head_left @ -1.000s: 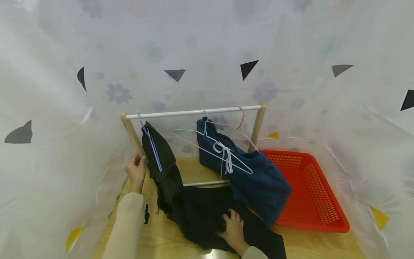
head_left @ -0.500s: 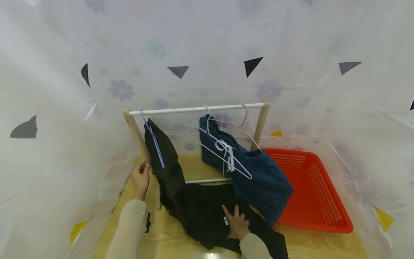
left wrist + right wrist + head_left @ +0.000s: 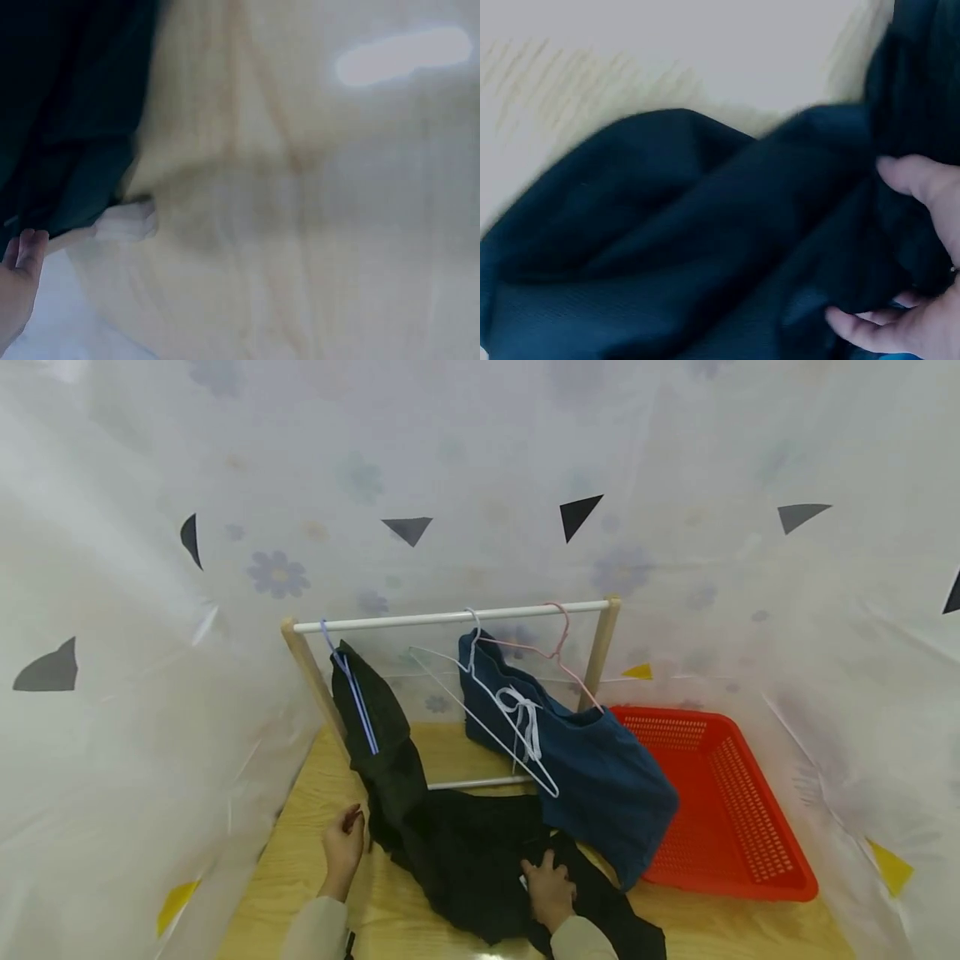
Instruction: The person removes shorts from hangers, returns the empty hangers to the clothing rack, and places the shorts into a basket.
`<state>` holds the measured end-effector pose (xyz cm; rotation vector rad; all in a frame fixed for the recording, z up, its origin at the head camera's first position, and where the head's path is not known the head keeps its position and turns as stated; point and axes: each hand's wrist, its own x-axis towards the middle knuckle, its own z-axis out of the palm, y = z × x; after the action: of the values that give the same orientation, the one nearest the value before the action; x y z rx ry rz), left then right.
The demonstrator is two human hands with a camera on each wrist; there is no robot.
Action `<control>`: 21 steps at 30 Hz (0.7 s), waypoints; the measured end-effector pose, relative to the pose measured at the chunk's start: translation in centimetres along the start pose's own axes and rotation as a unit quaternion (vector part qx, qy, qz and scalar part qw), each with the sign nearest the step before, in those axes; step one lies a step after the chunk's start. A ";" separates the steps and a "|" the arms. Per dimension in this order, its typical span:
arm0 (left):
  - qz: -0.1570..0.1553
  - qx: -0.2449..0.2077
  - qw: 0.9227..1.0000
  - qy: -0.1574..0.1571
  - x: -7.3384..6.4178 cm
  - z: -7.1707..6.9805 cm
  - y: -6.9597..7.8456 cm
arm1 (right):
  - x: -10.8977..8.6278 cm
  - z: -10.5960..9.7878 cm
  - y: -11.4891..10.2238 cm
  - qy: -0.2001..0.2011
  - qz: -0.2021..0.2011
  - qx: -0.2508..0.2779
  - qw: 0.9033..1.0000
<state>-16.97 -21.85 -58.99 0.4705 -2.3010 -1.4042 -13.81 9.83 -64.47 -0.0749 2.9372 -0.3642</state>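
A long black garment point(image 3: 480, 852) hangs at one end from a blue hanger point(image 3: 358, 702) and spreads across the table to the front right. My left hand point(image 3: 343, 847) is just left of its hanging part, low over the table, fingers loosely bent and holding nothing. In the left wrist view its fingertips point(image 3: 30, 251) are right at the dark cloth's edge. My right hand point(image 3: 550, 889) rests on the lying part, beside a small white tag. In the right wrist view the thumb point(image 3: 911, 176) and fingers lie spread apart on the folded cloth.
A rack's white rail point(image 3: 405, 622) carries the hangers. A blue denim garment point(image 3: 592, 768) with a white tie hangs from a pink hanger point(image 3: 558, 643); a bare white hanger point(image 3: 510, 718) hangs before it. A red basket point(image 3: 720, 802) stands at right on the wooden table point(image 3: 288, 852).
My left hand has left the rack's left post and come down toward the front. My right hand has shifted a little on the black cloth. The white hanger has swung round.
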 end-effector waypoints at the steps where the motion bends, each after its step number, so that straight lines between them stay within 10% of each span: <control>1: -0.004 -0.002 1.000 -0.006 -0.6 -0.2 -0.2 | 0.0 0.2 0.0 0.012 -0.003 0.002 1.000; 11: -0.090 -0.054 0.994 -0.009 -5.4 -0.9 -0.9 | -0.2 0.9 1.1 0.124 -0.057 0.000 0.991; 21: -0.127 -0.065 0.986 -0.087 -9.2 2.0 -0.3 | -1.1 -0.3 3.4 0.191 -0.048 0.147 0.969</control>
<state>-9.98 -16.04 -61.56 0.6425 -2.3292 -1.7693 -12.91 13.31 -64.80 -0.1171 3.2166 -0.9201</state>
